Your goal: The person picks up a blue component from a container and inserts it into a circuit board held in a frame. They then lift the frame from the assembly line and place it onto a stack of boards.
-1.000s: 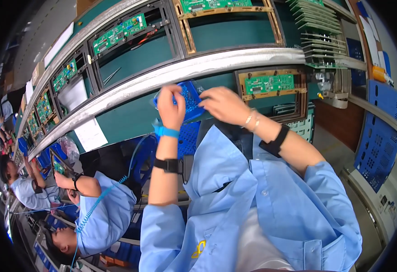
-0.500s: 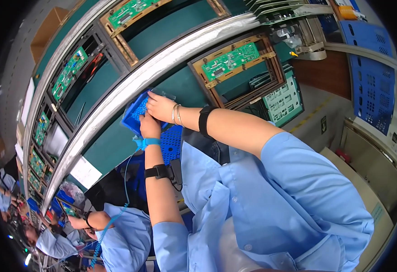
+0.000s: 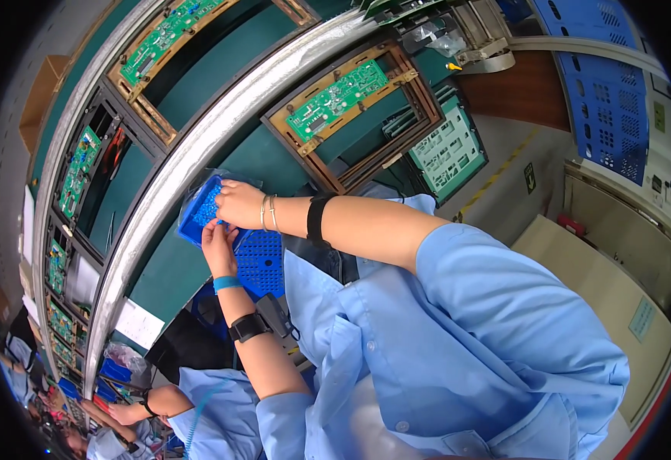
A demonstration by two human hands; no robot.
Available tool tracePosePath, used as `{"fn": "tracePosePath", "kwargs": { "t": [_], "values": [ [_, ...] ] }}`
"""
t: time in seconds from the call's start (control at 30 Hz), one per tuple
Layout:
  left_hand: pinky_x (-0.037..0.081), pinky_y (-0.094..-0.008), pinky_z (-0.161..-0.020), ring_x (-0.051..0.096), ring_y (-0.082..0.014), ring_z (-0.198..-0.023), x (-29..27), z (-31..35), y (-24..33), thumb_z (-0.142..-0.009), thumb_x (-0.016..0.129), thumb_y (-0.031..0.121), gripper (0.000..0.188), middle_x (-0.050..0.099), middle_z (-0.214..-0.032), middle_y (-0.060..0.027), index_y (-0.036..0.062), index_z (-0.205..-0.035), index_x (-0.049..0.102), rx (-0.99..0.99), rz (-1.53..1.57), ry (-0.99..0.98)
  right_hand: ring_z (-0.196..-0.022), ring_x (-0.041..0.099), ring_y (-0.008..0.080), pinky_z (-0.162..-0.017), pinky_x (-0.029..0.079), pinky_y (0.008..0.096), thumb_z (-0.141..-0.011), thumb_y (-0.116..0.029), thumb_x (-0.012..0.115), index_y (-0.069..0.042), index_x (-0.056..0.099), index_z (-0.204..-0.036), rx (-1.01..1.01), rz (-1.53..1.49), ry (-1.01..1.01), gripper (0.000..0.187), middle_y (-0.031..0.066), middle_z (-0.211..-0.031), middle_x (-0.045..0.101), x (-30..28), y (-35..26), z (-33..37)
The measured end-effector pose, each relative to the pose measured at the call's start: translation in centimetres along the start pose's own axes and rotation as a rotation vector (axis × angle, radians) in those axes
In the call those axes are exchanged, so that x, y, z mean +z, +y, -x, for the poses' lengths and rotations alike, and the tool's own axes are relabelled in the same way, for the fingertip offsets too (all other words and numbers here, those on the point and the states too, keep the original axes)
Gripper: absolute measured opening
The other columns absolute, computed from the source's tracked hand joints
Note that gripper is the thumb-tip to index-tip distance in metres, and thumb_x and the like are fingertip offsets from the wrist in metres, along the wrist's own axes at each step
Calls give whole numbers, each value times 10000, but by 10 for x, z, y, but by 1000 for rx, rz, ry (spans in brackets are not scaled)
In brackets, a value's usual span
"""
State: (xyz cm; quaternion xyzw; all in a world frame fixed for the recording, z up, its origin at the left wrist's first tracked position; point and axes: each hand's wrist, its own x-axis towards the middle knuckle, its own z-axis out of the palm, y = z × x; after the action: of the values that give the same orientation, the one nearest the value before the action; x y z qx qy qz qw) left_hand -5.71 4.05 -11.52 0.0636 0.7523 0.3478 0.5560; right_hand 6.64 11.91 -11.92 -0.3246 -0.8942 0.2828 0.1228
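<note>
A blue plastic bin [image 3: 190,229] holds many small blue parts [image 3: 207,207], too tiny for me to name their kind. Over its near right side, my right hand [image 3: 240,205] has its fingers curled down toward the parts; the fingertips are partly hidden. Just below it, at the bin's near edge, my left hand [image 3: 218,249] pinches a small blue part [image 3: 220,222] between thumb and fingers. The two hands almost touch. A blue wrist strap [image 3: 226,283] circles my left wrist, and thin bracelets lie on my right.
Beyond the bin runs a pale rail [image 3: 220,115]. A wooden frame [image 3: 278,126] carrying a green circuit board [image 3: 335,100] stands to the right, with a pale green slotted panel [image 3: 449,149] beside it. A blue perforated stool [image 3: 261,264] is below the bin. A co-worker's arm [image 3: 168,400] shows at lower left.
The view has shifted, so bench and frames appear further left. My left hand has drawn back slightly from inside the bin to its near edge, a small blue part now showing at its fingertips.
</note>
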Motion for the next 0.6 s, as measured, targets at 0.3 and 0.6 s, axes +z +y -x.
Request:
{"fn": "tracePosePath", "kwargs": {
  "t": [0.3,0.6],
  "values": [
    [500,-258,-729,577,-169,-870,7,0,2,-857,455,44,290,553,-1020,-127,-47,-1133,446,21,228,-13,-706,609,232,-665,474,355,-758,-169,516,-81,631,-718,350,-569,-3,150,83,-746,628,-28,-1,1],
    [489,-258,-776,564,-188,-925,16,8,10,-850,483,57,327,542,-1071,-141,-57,-1154,445,-9,352,0,-744,613,135,-672,477,241,-809,-143,563,-65,641,-892,544,-354,486,139,97,-853,637,-153,144,89]
  ]
}}
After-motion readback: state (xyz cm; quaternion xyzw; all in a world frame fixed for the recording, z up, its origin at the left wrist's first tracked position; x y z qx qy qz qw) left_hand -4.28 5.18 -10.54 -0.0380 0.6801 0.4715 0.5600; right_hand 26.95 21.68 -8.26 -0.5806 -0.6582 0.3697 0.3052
